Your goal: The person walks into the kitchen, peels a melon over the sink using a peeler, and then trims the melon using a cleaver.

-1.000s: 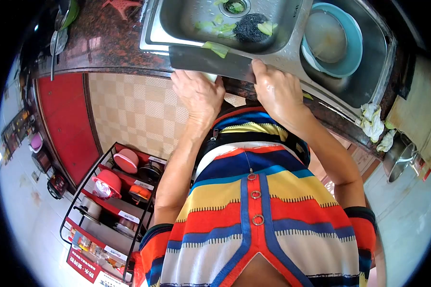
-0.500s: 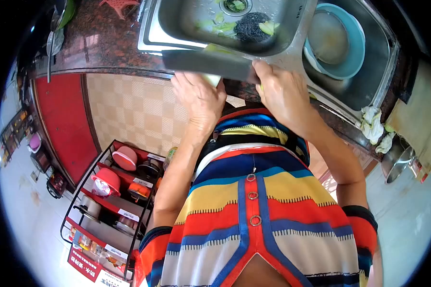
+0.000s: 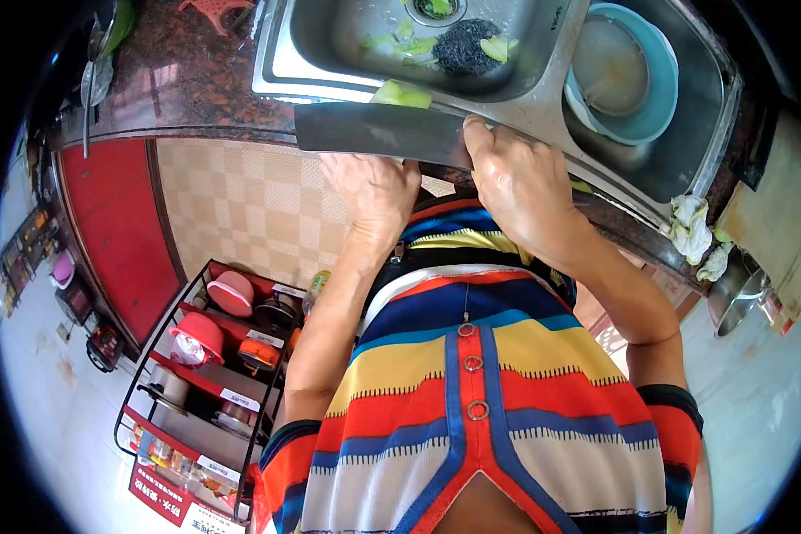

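Note:
In my right hand is the handle of a wide cleaver, its dark blade reaching left, level with the sink's near edge. My left hand is curled just below the blade, fingertips hidden behind it. A pale green vegetable pokes out beyond the blade's far side; the blade covers the rest, and the left fingers close round its near part. Green peelings and a dark mesh scrubber lie in the steel sink.
A light blue basin holding cloudy water stands in the right sink bowl. White rags hang at the counter's right edge. The stone counter runs left, with a red plastic rack. A shelf rack with bowls stands lower left.
The cleaver blade has dropped slightly toward me and turned flatter, covering the pale piece seen below it before. More of the vegetable shows beyond its far edge.

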{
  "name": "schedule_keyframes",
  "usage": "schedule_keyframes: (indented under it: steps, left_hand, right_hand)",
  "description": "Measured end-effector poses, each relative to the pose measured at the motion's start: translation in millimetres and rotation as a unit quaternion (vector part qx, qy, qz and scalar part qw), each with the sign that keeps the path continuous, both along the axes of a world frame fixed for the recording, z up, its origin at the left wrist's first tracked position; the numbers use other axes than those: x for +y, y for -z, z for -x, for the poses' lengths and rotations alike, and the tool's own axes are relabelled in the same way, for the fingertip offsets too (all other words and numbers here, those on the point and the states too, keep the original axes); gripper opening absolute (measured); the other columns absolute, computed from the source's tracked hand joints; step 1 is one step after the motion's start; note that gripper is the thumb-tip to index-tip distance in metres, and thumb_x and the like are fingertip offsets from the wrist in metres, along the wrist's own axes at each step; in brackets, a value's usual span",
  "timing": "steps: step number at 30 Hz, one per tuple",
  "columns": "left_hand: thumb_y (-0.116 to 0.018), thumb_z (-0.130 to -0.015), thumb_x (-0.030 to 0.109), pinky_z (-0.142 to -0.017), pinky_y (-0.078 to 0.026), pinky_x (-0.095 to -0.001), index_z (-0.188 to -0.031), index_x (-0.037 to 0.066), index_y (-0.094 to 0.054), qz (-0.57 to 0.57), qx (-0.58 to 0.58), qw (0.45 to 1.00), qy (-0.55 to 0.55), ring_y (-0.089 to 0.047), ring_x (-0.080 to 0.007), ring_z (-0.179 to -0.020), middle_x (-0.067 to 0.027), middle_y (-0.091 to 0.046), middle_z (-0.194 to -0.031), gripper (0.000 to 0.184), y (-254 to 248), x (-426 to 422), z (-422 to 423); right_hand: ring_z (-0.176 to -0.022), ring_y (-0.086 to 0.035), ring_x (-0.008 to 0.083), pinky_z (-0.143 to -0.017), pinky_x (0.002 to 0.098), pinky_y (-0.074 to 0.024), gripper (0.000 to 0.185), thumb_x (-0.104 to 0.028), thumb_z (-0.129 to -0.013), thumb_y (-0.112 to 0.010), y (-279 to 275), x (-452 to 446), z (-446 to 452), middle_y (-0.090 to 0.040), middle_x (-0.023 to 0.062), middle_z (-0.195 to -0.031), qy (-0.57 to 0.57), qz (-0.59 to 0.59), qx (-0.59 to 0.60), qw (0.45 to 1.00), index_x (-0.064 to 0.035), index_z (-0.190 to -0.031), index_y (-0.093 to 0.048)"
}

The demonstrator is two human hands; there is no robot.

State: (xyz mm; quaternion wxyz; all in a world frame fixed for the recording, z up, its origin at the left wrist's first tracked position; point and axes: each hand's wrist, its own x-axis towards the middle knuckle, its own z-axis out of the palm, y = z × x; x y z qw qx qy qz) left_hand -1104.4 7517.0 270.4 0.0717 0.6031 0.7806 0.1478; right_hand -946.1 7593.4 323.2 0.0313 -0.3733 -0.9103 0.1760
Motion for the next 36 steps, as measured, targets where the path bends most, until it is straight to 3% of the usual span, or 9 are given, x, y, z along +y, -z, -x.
schedule_keyframes:
  steps: [5, 7, 13, 16, 20, 26, 28, 33, 36]
  left_hand:
    - [-0.075, -0.062, 0.016, -0.088, -0.033, -0.0519, -0.114, -0.007, -0.046, 0.061, -0.024, 0.998, -0.002, -0.043, -0.044, -0.104, -0.0269, -0.047, -0.109, 0.063, -0.2, -0.8, 0.7]
    - [-0.076, -0.061, 0.017, -0.084, -0.035, -0.0499, -0.116, -0.007, -0.042, -0.049, 0.003, 0.998, -0.024, -0.043, -0.0422, -0.101, -0.0262, -0.045, -0.108, 0.069, 3.2, 0.3, -1.5]
    - [-0.077, -0.058, 0.017, -0.075, -0.036, -0.0468, -0.109, -0.005, -0.041, -0.034, 0.005, 0.997, -0.065, -0.043, -0.0369, -0.089, -0.0209, -0.043, -0.098, 0.067, -1.0, 5.3, -5.9]
    - [-0.077, -0.057, 0.015, -0.075, -0.036, -0.0462, -0.107, -0.004, -0.041, -0.035, 0.002, 0.998, -0.057, -0.043, -0.0364, -0.089, -0.0203, -0.043, -0.098, 0.065, -4.2, 6.4, -7.3]
    - [-0.077, -0.057, 0.013, -0.076, -0.036, -0.0462, -0.108, -0.004, -0.041, -0.026, 0.017, 0.997, -0.064, -0.043, -0.0361, -0.089, -0.0201, -0.043, -0.099, 0.064, -2.6, 5.3, -6.1]
    - [-0.076, -0.058, 0.011, -0.078, -0.037, -0.0461, -0.111, -0.004, -0.041, -0.055, -0.002, 0.997, -0.049, -0.043, -0.0362, -0.09, -0.0196, -0.043, -0.099, 0.065, -3.2, 7.0, -5.5]
    - [-0.076, -0.058, 0.01, -0.078, -0.037, -0.0458, -0.113, -0.003, -0.041, -0.013, -0.009, 0.998, -0.059, -0.043, -0.0365, -0.091, -0.0196, -0.044, -0.099, 0.067, -5.6, 5.4, -6.7]
    - [-0.075, -0.058, 0.009, -0.078, -0.036, -0.0466, -0.111, -0.003, -0.041, -0.027, -0.017, 0.997, -0.065, -0.042, -0.0362, -0.091, -0.0201, -0.042, -0.099, 0.064, -5.0, 5.8, -6.9]
    - [-0.076, -0.057, 0.01, -0.077, -0.036, -0.0471, -0.108, -0.003, -0.04, -0.02, -0.013, 0.999, -0.047, -0.042, -0.037, -0.09, -0.0208, -0.042, -0.1, 0.064, -3.3, 4.0, -4.4]
  right_hand:
    - [-0.052, -0.065, 0.0231, -0.044, 0.0317, -0.0507, 0.029, -0.009, -0.073, -0.058, 5.8, -5.3, 6.7, -0.061, 0.0112, -0.059, 0.018, -0.035, -0.009, 0.999, 0.0065, -0.097, -0.058]
    - [-0.053, -0.065, 0.0248, -0.046, 0.0339, -0.0518, 0.03, -0.009, -0.075, -0.056, 7.8, -4.1, 13.1, -0.062, 0.0132, -0.06, 0.032, -0.003, -0.008, 0.999, 0.0084, -0.1, -0.058]
    - [-0.06, -0.065, 0.0356, -0.054, 0.0441, -0.052, 0.012, -0.002, -0.076, -0.052, 12.8, 11.5, 29.2, -0.063, 0.02, -0.064, 0.044, 0.058, 0.0, 0.997, 0.0009, -0.087, -0.053]
    - [-0.059, -0.067, 0.0323, -0.05, 0.0399, -0.0531, 0.02, -0.007, -0.08, -0.051, 3.2, 11.6, 18.1, -0.064, 0.0208, -0.066, 0.015, 0.082, -0.046, 0.995, 0.0086, -0.092, -0.056]
    - [-0.063, -0.067, 0.0339, -0.054, 0.0419, -0.0539, 0.019, -0.006, -0.082, -0.051, 2.5, 13.2, -2.3, -0.064, 0.0221, -0.068, 0.025, 0.093, -0.063, 0.993, 0.0073, -0.094, -0.056]
    - [-0.067, -0.064, 0.0394, -0.057, 0.0471, -0.0511, 0.009, -0.004, -0.08, -0.051, 28.3, 32.9, 26.0, -0.064, 0.0242, -0.074, 0.028, 0.086, -0.018, 0.996, 0.002, -0.085, -0.055]
    - [-0.068, -0.064, 0.04, -0.059, 0.048, -0.0512, 0.012, -0.005, -0.08, -0.052, 42.6, 40.9, 20.3, -0.063, 0.0263, -0.074, 0.028, 0.127, -0.064, 0.989, 0.0028, -0.087, -0.056]
    - [-0.073, -0.062, 0.0393, -0.066, 0.0463, -0.0492, 0.022, -0.009, -0.076, -0.064, 9.6, 19.3, -17.6, -0.064, 0.0204, -0.079, 0.08, 0.157, -0.04, 0.984, -0.0018, -0.095, -0.058]
    - [-0.058, -0.063, 0.0356, -0.053, 0.0435, -0.0509, 0.007, -0.004, -0.076, -0.054, 5.6, 4.9, -22.9, -0.061, 0.0192, -0.061, 0.051, 0.093, 0.05, 0.993, 0.0001, -0.081, -0.056]
